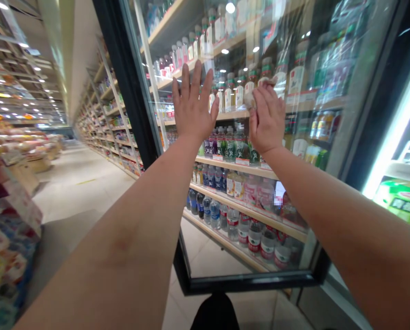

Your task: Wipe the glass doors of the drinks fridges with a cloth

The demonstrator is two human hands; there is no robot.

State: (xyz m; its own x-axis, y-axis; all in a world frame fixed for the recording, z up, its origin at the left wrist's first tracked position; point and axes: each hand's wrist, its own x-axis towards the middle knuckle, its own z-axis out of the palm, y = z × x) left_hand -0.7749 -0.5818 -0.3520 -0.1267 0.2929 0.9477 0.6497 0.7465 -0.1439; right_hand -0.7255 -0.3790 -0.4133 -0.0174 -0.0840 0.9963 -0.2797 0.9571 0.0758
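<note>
A glass door [221, 256] with a black frame stands swung out in front of me. My left hand [194, 105] lies flat against the glass with its fingers spread. To its right, my right hand [268, 117] presses a crumpled, pale cloth [249, 98] to the pane. Part of the cloth is hidden under the fingers, and a brownish edge of it shows above them. Rows of bottled drinks [228, 142] on shelves are seen through the glass, behind both hands.
At the right a lit cooler holds a green package [402, 201]. An aisle floor [88, 178] runs off to the left beside long stocked shelves [112, 110]. Packaged goods [5, 256] are stacked at the lower left. A dark knee or shoe [215, 314] shows below the door.
</note>
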